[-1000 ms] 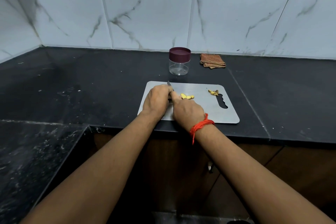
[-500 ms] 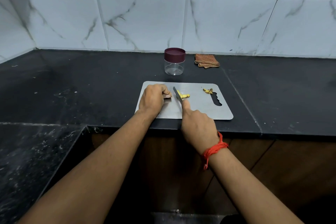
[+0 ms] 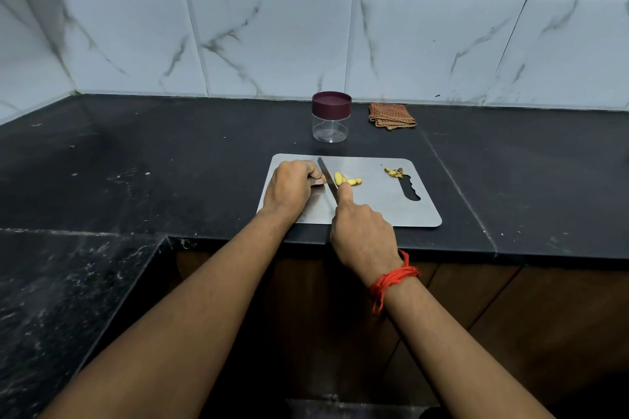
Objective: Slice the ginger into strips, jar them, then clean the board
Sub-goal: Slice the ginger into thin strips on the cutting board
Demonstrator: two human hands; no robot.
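A steel cutting board [image 3: 381, 211] lies near the counter's front edge. My left hand [image 3: 292, 189] sits on its left part, with curled fingers holding down a small pale ginger piece [image 3: 319, 182]. My right hand [image 3: 362, 236] grips a knife, index finger stretched along the blade [image 3: 326, 175]. The blade stands just right of the left fingers. Yellow ginger slices [image 3: 348, 179] lie right of the blade. A small heap of peel scraps [image 3: 394, 172] rests by the board's handle slot. A clear jar with a maroon lid [image 3: 331, 116] stands closed behind the board.
A folded brown checked cloth [image 3: 392, 116] lies right of the jar against the tiled wall. Black counter [image 3: 170, 160] stretches left and right of the board. A lower dark speckled slab [image 3: 51, 299] sits at the front left.
My right hand has drawn back toward the counter's front edge from beside the left hand, uncovering the knife blade. The left hand has stayed in place on the ginger piece.
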